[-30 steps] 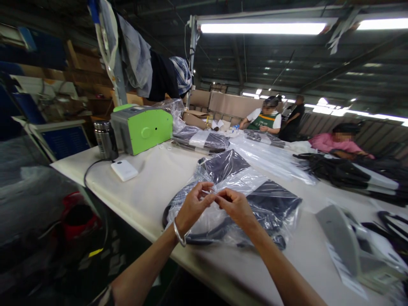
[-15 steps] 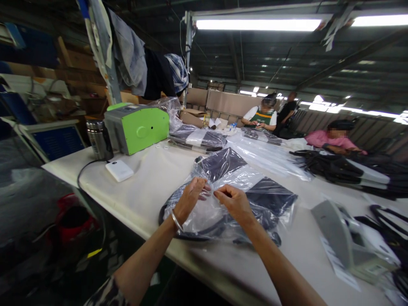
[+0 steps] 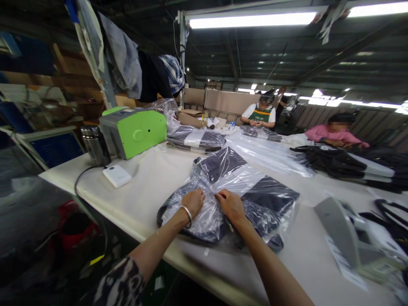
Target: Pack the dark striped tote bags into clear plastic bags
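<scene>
A dark folded item with a pale band (image 3: 237, 178) lies inside a clear plastic bag (image 3: 270, 212) on the table in front of me. My left hand (image 3: 193, 202), with a silver bangle at the wrist, is closed on the crumpled plastic at the bag's near left part. Just beside it, my right hand (image 3: 232, 207) pinches the same plastic between thumb and fingers. The hands are a small distance apart. Dark strap-like edges show under the film near the table's front edge. The exact fold of film inside each grip is hidden.
A green and grey machine (image 3: 140, 131), a steel flask (image 3: 94, 145) and a white box (image 3: 117, 175) stand at left. More bagged goods (image 3: 197, 139) and clear film (image 3: 267, 153) lie behind. A grey device (image 3: 353, 238) is at right. Several people are beyond the table.
My left hand has gone from loosely spread fingers to a closed grip, a little lower. More crumpled film now covers the bag's near left part. My right hand keeps its pinch.
</scene>
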Demonstrator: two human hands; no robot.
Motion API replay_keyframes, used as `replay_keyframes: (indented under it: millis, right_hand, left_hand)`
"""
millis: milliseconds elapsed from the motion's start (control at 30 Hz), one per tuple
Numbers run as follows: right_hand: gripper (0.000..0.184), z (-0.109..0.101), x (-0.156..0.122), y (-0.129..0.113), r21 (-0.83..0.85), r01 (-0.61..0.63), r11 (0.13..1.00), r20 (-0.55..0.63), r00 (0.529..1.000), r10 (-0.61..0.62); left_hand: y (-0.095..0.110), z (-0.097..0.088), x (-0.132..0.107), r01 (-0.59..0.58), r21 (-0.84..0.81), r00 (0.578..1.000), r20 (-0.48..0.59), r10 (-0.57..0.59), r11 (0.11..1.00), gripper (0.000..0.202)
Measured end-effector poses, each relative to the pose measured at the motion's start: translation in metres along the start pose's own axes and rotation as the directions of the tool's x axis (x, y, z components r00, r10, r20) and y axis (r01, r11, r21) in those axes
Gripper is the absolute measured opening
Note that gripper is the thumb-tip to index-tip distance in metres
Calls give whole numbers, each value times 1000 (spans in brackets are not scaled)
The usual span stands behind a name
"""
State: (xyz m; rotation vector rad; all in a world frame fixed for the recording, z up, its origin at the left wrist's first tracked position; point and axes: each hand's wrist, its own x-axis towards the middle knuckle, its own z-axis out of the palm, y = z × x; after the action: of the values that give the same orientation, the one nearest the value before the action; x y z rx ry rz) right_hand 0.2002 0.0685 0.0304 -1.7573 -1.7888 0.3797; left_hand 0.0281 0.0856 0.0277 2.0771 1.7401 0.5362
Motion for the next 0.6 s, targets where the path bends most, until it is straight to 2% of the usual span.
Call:
replay_keyframes:
  millis: [167, 333, 467, 600]
  right_hand:
    - [18, 6, 4, 2, -63, -42, 997, 27, 999, 44]
    - [19, 7, 6, 5, -34, -71, 997, 49, 996, 72]
    - [20, 8, 8, 7, -9, -79, 997, 40, 996, 79]
    - [17, 8, 7, 8, 29, -85, 996, 41, 996, 83]
  left_hand:
    - [-4, 5, 2, -20, 56, 1000, 10, 20, 998, 22]
    - [10, -2, 7, -91, 40, 996, 12, 91, 995, 20]
    - [18, -2, 27, -99, 35, 995, 5, 99, 994, 18]
    - [15, 2, 51, -126, -33, 991, 48, 127, 992, 13]
